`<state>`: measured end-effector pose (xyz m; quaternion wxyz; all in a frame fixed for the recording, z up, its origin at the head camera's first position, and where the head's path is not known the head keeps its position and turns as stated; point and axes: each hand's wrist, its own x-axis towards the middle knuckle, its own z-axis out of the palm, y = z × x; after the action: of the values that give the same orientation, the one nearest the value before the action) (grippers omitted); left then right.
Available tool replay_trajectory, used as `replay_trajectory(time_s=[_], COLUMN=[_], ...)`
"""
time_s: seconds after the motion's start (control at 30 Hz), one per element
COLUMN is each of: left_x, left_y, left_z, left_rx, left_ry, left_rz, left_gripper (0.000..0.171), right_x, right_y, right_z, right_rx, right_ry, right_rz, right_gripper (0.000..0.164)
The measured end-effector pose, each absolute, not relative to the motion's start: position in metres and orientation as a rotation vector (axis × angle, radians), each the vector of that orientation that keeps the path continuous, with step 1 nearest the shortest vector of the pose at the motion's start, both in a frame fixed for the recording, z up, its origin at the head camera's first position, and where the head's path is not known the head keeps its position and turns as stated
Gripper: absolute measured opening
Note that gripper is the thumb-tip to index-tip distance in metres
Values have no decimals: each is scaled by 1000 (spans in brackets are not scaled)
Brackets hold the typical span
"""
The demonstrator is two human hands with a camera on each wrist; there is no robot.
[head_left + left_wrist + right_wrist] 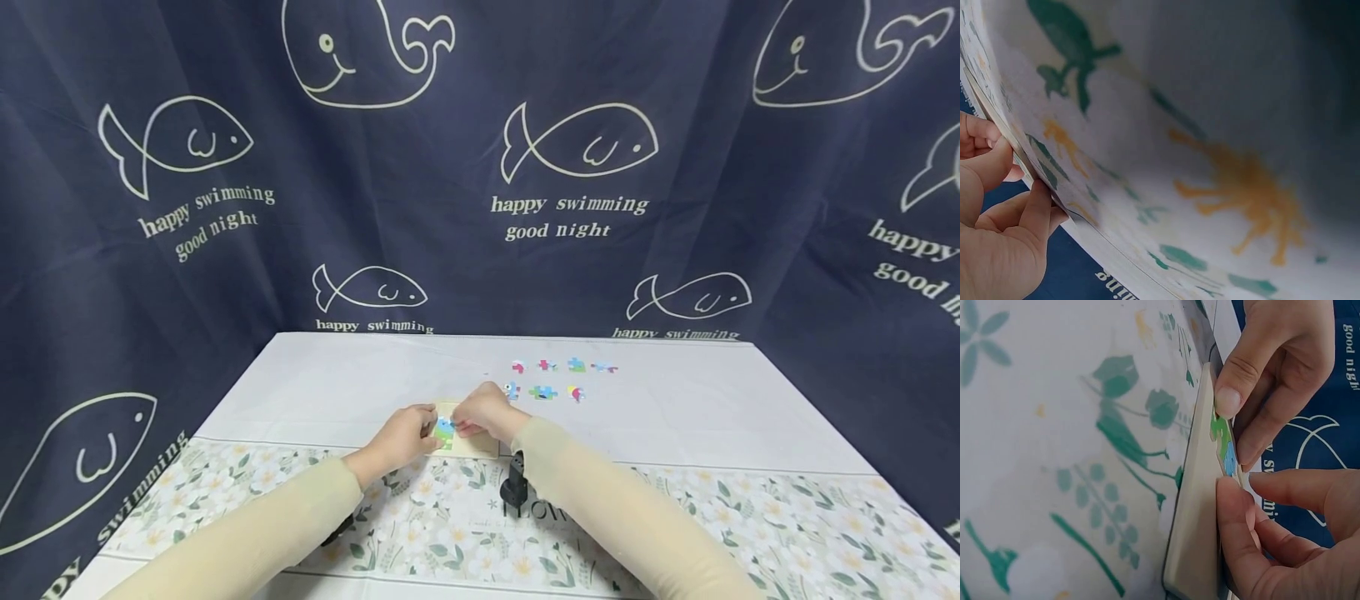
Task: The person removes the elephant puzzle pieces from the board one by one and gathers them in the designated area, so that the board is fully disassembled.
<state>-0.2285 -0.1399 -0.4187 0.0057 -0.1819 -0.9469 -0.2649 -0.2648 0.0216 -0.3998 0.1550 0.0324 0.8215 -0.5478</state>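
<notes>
A pale wooden puzzle board (477, 448) lies on the table, with green and blue jigsaw pieces (444, 433) in its left part. My left hand (408, 432) grips the board's left edge; in the right wrist view its thumb (1229, 400) rests beside a green piece (1219, 430). From the right, my right hand (486, 408) reaches over the board and pinches a blue puzzle piece (1230, 459) at the edge of the filled part. Its fingertips hide much of that piece. Both hands (1013, 250) also show low in the left wrist view.
Behind and right of the board lie loose jigsaw pieces in two rows, among them a green-blue one (576, 365) and a yellow-pink one (576, 393). A flowered cloth (420, 533) covers the table's near part. A dark blue fish-print curtain (465, 167) hangs behind.
</notes>
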Motion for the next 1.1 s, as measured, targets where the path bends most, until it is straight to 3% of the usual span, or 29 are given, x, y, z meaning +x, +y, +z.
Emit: replay_trajectory(time_s=[0.53, 1.1], left_x=[-227, -227], left_y=[-139, -137], left_z=[-418, -415], left_rx=[-528, -542], left_ry=[-2994, -2998], left_rz=[-795, -782], left_gripper=[36, 37], right_x=[-266, -263], right_y=[14, 21], right_z=[-397, -399], right_rx=[140, 108], right_ry=[2501, 2336], right_rz=[-1420, -1590], right_gripper=[7, 17])
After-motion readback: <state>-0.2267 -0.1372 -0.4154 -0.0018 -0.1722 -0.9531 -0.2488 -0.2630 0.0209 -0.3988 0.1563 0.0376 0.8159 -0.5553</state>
